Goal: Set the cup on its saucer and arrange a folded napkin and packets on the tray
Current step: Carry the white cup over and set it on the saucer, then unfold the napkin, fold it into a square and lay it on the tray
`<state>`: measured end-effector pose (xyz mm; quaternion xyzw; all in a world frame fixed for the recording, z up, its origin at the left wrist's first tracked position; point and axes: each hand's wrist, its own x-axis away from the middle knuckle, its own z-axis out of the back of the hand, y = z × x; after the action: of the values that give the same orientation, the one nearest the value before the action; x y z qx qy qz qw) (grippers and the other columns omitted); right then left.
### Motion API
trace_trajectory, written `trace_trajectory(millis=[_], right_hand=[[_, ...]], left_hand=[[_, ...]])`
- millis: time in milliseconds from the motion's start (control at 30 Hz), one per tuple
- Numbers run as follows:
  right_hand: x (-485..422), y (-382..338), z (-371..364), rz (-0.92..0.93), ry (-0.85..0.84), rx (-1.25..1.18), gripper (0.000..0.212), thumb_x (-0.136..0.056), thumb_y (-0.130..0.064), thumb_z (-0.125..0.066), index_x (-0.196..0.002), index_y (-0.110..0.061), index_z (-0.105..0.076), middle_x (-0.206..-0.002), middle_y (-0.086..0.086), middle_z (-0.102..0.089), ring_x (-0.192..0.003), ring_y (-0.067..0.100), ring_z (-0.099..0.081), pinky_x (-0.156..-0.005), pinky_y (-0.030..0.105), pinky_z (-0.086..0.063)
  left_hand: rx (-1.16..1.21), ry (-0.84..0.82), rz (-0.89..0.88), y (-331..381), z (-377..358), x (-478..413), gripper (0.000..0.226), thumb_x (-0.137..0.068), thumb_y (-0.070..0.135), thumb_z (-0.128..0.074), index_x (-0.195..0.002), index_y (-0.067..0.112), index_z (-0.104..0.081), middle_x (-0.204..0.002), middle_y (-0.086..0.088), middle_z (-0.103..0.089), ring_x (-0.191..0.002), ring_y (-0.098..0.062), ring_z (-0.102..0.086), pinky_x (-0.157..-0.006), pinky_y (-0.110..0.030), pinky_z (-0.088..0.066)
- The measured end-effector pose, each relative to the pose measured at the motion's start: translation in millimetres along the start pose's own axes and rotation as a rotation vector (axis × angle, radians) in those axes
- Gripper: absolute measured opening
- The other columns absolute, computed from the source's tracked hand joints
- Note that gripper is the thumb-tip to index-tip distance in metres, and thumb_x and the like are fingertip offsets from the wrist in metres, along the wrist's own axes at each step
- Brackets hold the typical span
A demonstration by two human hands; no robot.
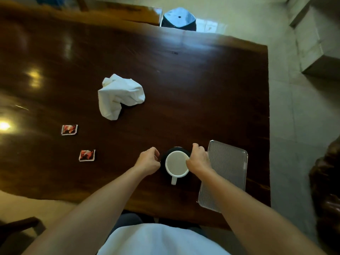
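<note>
A white cup (176, 164) stands on a dark saucer (174, 149) near the table's front edge, its handle pointing toward me. My left hand (148, 161) grips the saucer's left rim. My right hand (198, 159) holds the saucer's right rim, partly over the cup's edge. A ribbed metal tray (228, 172) lies just right of the saucer, with nothing on it. A crumpled white napkin (119, 96) sits further back at the centre-left. Two red packets (69, 129) (87, 155) lie apart at the left.
The dark wooden table (202, 80) ends at the right just beyond the tray. A black stool (179, 19) stands on the floor past the far edge. A dark chair (327, 181) is at the right.
</note>
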<state>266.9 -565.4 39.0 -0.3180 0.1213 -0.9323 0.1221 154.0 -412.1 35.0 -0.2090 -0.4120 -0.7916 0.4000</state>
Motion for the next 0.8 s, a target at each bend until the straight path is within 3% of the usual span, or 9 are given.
trace_trajectory(millis=[100, 267, 567, 800], right_hand=[[-10, -30, 12, 0.074, 0.015, 0.031, 0.038, -0.097, -0.017, -0.053, -0.134, -0.014, -0.051, -0.13, 0.008, -0.053, -0.121, 0.028, -0.05, -0.092, 0.039, -0.048], [-27, -103, 17, 0.215, -0.049, 0.03, 0.029, -0.093, -0.017, -0.053, -0.119, -0.017, -0.066, -0.116, 0.004, -0.065, -0.104, 0.022, -0.061, -0.082, 0.035, -0.054], [-71, -240, 2, 0.336, -0.123, 0.017, 0.029, -0.092, -0.016, -0.053, -0.117, -0.019, -0.067, -0.112, 0.003, -0.068, -0.099, 0.023, -0.064, -0.083, 0.037, -0.056], [-128, -330, -8, 0.385, -0.089, 0.032, 0.029, -0.094, -0.013, -0.05, -0.12, -0.015, -0.063, -0.115, 0.003, -0.064, -0.1, 0.027, -0.063, -0.079, 0.037, -0.054]], left_hand=[[-0.015, 0.041, -0.007, -7, 31, -3, 0.022, -0.092, 0.016, -0.064, -0.114, 0.019, -0.064, -0.113, -0.002, -0.066, -0.1, -0.015, -0.063, -0.081, -0.03, -0.056], [0.023, 0.104, -0.001, -27, 95, -23, 0.006, -0.095, 0.026, -0.061, -0.095, 0.025, -0.066, -0.1, 0.002, -0.068, -0.087, -0.015, -0.068, -0.083, -0.037, -0.061], [0.028, 0.234, 0.022, -59, 201, -92, 0.011, -0.094, 0.024, -0.058, -0.095, 0.017, -0.067, -0.099, -0.003, -0.067, -0.088, -0.021, -0.065, -0.076, -0.037, -0.057], [0.057, 0.386, -0.019, -76, 266, -165, 0.012, -0.093, 0.023, -0.057, -0.098, 0.014, -0.064, -0.101, -0.006, -0.066, -0.095, -0.027, -0.064, -0.08, -0.042, -0.056]])
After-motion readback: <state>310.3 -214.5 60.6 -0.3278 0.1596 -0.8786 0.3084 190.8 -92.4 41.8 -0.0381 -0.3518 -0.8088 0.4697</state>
